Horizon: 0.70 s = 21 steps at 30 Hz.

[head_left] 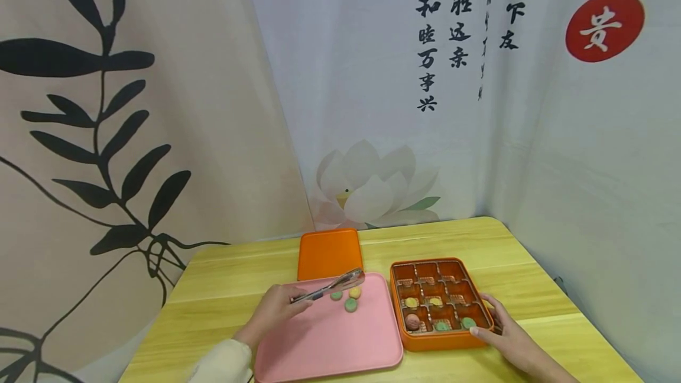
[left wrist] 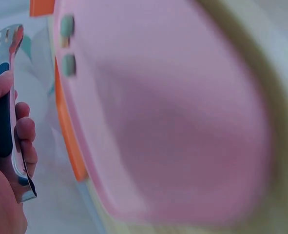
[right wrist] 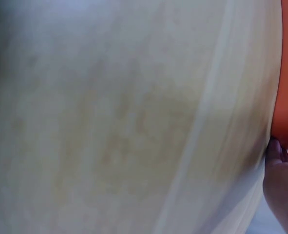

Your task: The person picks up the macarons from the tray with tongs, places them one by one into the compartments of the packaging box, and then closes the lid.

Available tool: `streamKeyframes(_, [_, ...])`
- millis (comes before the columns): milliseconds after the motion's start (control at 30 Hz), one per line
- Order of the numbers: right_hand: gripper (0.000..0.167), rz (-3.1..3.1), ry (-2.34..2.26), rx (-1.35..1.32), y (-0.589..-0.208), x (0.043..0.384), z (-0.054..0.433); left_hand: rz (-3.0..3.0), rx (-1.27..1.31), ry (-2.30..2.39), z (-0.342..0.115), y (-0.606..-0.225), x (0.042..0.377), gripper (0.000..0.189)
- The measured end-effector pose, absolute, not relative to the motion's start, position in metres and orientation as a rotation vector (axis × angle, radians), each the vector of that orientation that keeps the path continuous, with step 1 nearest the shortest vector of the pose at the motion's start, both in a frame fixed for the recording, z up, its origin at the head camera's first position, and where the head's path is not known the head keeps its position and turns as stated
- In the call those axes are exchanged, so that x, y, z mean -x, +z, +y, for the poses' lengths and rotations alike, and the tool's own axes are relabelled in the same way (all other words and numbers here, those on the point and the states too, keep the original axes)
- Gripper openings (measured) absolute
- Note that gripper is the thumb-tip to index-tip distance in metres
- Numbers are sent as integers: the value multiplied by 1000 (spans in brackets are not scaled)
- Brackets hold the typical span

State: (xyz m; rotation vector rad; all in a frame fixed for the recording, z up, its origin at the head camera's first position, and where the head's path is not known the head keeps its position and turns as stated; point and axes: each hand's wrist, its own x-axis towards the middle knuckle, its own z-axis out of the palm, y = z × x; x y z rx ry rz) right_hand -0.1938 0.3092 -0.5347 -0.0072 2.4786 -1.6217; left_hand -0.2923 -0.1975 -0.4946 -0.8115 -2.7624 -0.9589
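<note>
My left hand (head_left: pixel 279 309) holds metal tongs (head_left: pixel 332 285) with dark grips over the back of a pink tray (head_left: pixel 330 341); no macaron shows between the tips. Below the tongs lie two green macarons (head_left: pixel 350 305) and a yellow macaron (head_left: pixel 354 292) on the tray. In the left wrist view, thumb and fingers wrap round the tongs (left wrist: pixel 3 117). My right hand (head_left: pixel 502 333) grips the front right corner of an orange box (head_left: pixel 431 344), thumb at the rim. Its clear divided insert holds yellow, pink and green macarons (head_left: pixel 442 325) in the front and middle rows; the back row's compartments are bare.
An orange lid-like panel (head_left: pixel 330 253) lies behind the tray, whose back edge is close to it. Everything stands on a light wooden table (head_left: pixel 213 288). Printed curtains (head_left: pixel 239 135) hang along the table's back and right side.
</note>
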Motion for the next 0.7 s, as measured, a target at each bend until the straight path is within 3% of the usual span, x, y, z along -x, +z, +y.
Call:
streamKeyframes(433, [82, 2485, -1577, 7, -534, 194, 312, -2843, 980, -1100, -75, -480, 303, 10])
streamKeyframes(700, [82, 2466, -1628, 5, -537, 197, 311, -2754, 1150, -837, -23, -474, 304, 13])
